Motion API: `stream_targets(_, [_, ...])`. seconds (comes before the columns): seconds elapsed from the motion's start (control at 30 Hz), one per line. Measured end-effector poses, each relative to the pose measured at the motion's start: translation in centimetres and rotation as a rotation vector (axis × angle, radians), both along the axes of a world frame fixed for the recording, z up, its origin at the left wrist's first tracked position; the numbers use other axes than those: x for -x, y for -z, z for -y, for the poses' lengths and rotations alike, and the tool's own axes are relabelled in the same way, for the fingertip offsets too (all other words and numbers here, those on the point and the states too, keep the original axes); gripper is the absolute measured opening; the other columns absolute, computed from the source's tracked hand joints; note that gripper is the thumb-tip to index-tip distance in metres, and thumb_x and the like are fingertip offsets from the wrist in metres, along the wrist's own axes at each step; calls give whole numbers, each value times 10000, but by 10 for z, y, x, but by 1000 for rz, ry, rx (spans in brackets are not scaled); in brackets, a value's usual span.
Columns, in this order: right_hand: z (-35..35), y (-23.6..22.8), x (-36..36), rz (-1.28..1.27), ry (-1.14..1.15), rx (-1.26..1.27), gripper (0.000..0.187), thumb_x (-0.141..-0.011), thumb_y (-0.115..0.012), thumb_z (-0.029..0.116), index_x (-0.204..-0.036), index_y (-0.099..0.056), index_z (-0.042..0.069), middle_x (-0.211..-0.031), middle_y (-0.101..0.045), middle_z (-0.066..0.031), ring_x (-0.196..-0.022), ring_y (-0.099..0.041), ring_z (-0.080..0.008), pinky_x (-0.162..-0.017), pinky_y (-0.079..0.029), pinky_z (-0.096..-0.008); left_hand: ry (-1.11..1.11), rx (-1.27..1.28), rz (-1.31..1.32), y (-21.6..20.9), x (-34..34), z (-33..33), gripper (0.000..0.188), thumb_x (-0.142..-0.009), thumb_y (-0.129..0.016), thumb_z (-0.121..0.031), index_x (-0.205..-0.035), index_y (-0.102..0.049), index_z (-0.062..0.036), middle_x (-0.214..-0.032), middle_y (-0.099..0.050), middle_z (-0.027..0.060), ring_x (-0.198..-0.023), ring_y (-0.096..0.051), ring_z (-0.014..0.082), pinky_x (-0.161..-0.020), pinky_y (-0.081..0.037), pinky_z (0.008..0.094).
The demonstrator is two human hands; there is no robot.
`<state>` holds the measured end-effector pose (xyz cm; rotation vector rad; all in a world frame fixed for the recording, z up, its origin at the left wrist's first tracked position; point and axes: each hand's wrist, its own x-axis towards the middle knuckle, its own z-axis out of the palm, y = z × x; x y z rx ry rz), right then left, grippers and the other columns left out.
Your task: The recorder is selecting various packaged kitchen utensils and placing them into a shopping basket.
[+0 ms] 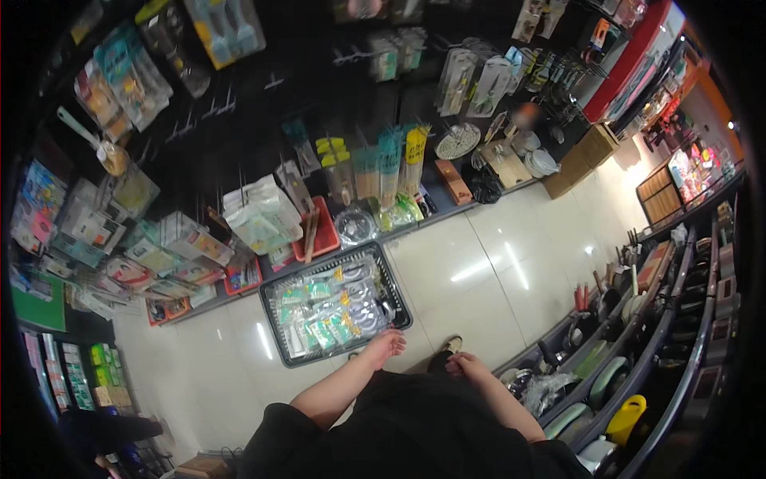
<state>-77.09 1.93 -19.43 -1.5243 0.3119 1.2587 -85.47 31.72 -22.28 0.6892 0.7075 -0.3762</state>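
Note:
My left hand (pixel 387 349) hangs just off the near right corner of a black plastic basket (pixel 275 335) on the floor; its fingers are loosely apart and hold nothing. In the basket lie rows of packaged goods (pixel 331 327) in clear wrap with green and yellow labels; their kind is too small to tell. My right hand (pixel 467 365) hangs in front of my body above a shoe (pixel 453 344), its fingers curled in, and nothing shows in them.
A black display rack (pixel 239 136) with hanging packaged kitchenware stands ahead, a red tray (pixel 323 231) on its bottom ledge. Curved shelves of pans and utensils (pixel 614 351) run along the right. A cardboard box (pixel 578 164) stands at the rack's right end. Tiled floor (pixel 479 271) lies between.

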Motion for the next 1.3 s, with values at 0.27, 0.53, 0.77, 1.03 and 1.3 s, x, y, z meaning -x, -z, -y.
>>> stream_targets(0.27, [139, -3, -131, 91, 98, -126, 258, -909, -472, 210, -1073, -557, 30, -964, -646, -138, -874, -636, -241, -747, -519, -351, 47, -173, -115, -15, -114, 132, 165, -914, -489, -160, -1018, -540, -42, -844, -613, 88, -754, -609, 193, -676, -518, 315])
stream_targets(0.53, [268, 27, -191, 88, 325, -88, 245, -902, -454, 193, -1058, -558, 36, -919, -651, -123, -794, -628, -214, -697, -506, -339, 165, -242, 17, -57, -202, 230, 198, -912, -513, -196, -1031, -531, -39, -888, -598, 95, -828, -625, 211, -725, -531, 322])
stream_targets(0.77, [293, 55, -195, -36, 360, -144, 263, -896, -455, 206, -1071, -546, 32, -992, -635, -146, -870, -623, -251, -737, -503, -362, 176, -327, -54, -62, -231, 241, 172, -881, -551, -191, -969, -549, -43, -870, -598, 76, -791, -601, 172, -706, -523, 305])
stream_targets(1.03, [273, 32, -238, -15, 291, -78, 283, -884, -444, 179, -1090, -543, 12, -1022, -637, -173, -918, -629, -286, -783, -512, -386, 47, -356, -74, -62, -279, 220, 139, -883, -539, -179, -939, -566, -54, -867, -592, 67, -774, -586, 168, -673, -509, 291])
stream_targets(1.3, [200, 14, -325, 64, 237, -135, 286, -908, -408, 173, -1099, -543, 9, -1002, -638, -169, -895, -626, -267, -773, -512, -374, -187, -844, 162, -37, -370, 56, 189, -868, -540, -168, -993, -603, -41, -872, -609, 67, -771, -569, 156, -670, -484, 297])
